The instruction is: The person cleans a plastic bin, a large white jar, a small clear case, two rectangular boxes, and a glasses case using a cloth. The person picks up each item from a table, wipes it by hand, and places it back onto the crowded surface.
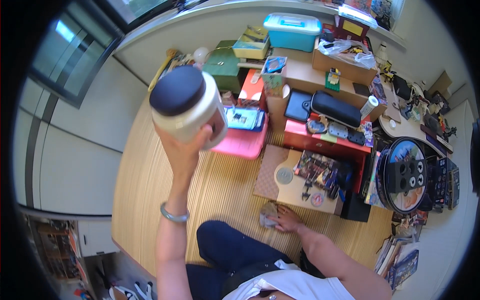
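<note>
My left hand (pixel 182 145) is raised, its fingers wrapped round the lower part of a white plastic jar (pixel 187 120). The jar is tilted a little and wears a wide dark blue lid (pixel 178 90). Down on the slatted wooden surface, my right hand (pixel 288 220) presses on a crumpled grey cloth (pixel 268 215). The cloth lies beside the near edge of a tan and brown box (pixel 272 172). A bracelet circles my left wrist.
Behind the jar sit a pink bin (pixel 245 145) and a green box (pixel 222 67). A red box (pixel 315 142) bears a black case (pixel 336 108); beyond it are a cardboard box (pixel 345 67) and a turquoise container (pixel 292 37). At right stands a round tin (pixel 400 195).
</note>
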Available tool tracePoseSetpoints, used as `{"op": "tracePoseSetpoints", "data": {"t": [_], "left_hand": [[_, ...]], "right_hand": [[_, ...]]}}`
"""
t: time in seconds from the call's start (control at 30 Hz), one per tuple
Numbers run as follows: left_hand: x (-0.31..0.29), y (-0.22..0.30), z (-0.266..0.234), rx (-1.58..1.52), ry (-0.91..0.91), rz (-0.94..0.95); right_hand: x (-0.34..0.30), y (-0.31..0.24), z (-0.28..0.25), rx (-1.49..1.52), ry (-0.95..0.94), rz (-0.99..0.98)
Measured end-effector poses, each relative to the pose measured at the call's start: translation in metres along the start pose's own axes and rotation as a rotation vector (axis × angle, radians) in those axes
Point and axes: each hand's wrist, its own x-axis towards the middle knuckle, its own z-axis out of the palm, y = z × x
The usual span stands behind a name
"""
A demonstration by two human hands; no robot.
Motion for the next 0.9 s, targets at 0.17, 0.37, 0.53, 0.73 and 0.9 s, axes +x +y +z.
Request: {"op": "tracePoseSetpoints", "data": {"t": [0.17,0.37,0.53,0.73,0.9], "left_hand": [[0.12,-0.029,0.1,-0.081,-0.112,-0.017],[0.194,-0.08,0.192,-0.15,-0.325,0.015],[0.198,-0.089,0.233,-0.17,-0.599,-0.034],[0.189,-0.084,0.268,-0.279,-0.82,-0.101],[0.192,-0.087,0.256,-0.284,-0.943,-0.13]], "right_hand": [[-0.004,0.005,0.0,0.023,-0.071,0.031],[-0.001,0.009,0.011,0.072,-0.028,-0.028],[-0.004,0.016,0.027,0.242,0.12,-0.076],[-0.008,0.019,0.042,0.301,0.129,-0.074],[-0.002,0.012,0.015,0.231,0.115,-0.081]]}}
